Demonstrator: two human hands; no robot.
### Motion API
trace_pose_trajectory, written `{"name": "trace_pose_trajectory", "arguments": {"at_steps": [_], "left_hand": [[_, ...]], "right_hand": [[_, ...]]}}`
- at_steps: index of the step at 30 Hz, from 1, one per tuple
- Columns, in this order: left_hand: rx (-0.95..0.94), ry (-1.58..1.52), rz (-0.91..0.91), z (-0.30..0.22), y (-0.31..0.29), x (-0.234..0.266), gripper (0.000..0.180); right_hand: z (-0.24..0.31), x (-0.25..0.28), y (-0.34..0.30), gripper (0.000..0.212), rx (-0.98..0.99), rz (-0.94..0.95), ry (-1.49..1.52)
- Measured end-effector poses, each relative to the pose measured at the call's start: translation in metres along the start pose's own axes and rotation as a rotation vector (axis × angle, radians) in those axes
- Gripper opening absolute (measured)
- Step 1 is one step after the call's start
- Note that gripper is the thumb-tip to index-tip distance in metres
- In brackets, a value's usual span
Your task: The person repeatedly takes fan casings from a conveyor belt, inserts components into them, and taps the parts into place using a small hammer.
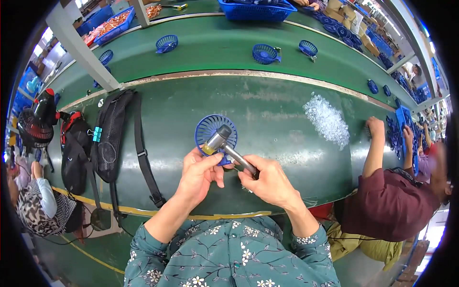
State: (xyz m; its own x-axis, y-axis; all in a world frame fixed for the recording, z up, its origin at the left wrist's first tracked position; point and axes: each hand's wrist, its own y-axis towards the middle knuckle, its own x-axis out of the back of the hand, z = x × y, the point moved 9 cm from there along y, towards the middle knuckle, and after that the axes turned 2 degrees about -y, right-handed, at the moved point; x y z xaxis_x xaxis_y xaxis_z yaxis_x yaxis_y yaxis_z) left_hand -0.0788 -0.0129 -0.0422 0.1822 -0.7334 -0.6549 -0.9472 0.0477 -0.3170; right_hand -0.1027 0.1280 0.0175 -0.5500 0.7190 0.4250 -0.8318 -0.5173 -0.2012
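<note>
My left hand [197, 174] is closed on the lower edge of a round blue slatted plastic fan guard [202, 128], holding it just above the green table. In my right hand [271, 181] is a small hammer [241, 161], gripped by its grey handle. Its metal head, with one black face and one yellow face, lies over the guard close to my left fingertips. I cannot tell whether the head touches the guard. Part of the guard is hidden behind the hammer and my fingers.
A heap of small clear plastic pieces [327, 120] lies to the right. Black bags [112, 138] with straps lie left, near a small fan [36, 125]. Beyond the table ledge, a green conveyor [210, 52] carries blue guards [264, 54]. A co-worker [392, 203] sits close on the right.
</note>
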Motion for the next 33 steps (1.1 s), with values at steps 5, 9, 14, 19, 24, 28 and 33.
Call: {"name": "trace_pose_trajectory", "arguments": {"at_steps": [5, 9, 14, 19, 24, 28, 33], "left_hand": [[-0.073, 0.074, -0.021, -0.009, -0.004, -0.007, 0.032], [-0.045, 0.086, -0.039, -0.008, -0.005, -0.006, 0.030], [0.132, -0.037, -0.047, 0.006, -0.004, 0.000, 0.020], [0.201, -0.042, -0.128, 0.015, -0.007, 0.004, 0.015], [0.289, -0.247, -0.136, 0.033, -0.014, 0.005, 0.014], [0.333, -0.202, -0.114, 0.039, -0.018, 0.006, 0.020], [0.377, -0.131, -0.036, 0.037, -0.022, 0.005, 0.026]], "right_hand": [[0.010, 0.007, 0.002, 0.022, 0.135, -0.059, -0.126], [0.007, 0.012, 0.004, 0.017, 0.161, -0.081, -0.181], [-0.009, 0.023, 0.008, 0.017, 0.109, -0.107, -0.047], [0.010, 0.024, -0.001, 0.013, 0.275, -0.277, -0.142], [0.031, -0.008, -0.011, 0.020, 0.393, -0.189, -0.244], [0.027, -0.019, -0.011, 0.021, 0.366, -0.128, -0.419], [0.023, -0.027, -0.007, 0.019, 0.468, -0.100, -0.453]]}}
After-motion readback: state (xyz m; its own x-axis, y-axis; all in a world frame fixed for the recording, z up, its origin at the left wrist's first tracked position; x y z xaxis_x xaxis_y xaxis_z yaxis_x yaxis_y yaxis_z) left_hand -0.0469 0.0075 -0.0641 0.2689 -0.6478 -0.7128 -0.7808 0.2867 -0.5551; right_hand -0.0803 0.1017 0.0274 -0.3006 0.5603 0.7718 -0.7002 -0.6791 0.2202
